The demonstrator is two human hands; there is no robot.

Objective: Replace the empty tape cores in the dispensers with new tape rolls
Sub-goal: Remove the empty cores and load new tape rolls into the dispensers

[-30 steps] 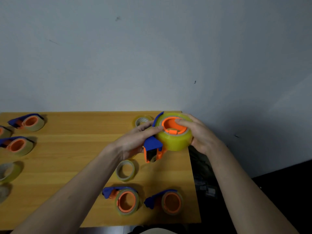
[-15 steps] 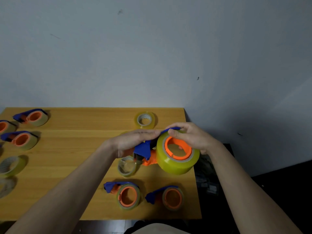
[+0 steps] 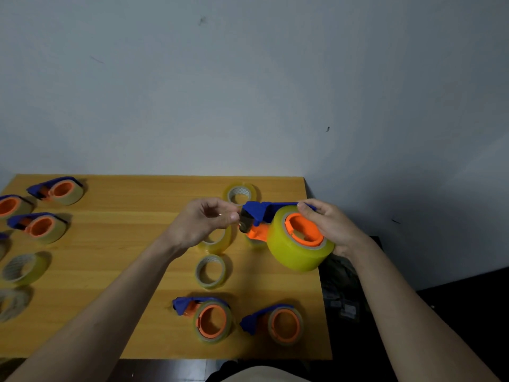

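The right hand [image 3: 334, 230] holds the dispenser [image 3: 264, 216] with its new roll [image 3: 297, 250] above the desk [image 3: 124, 244], fingers curled over the blue handle. The dispenser's long axis runs left from that grip, ending at the cutter mouth, where the left hand [image 3: 201, 223] pinches something small, probably the tape end. The left hand is nearer for threading.
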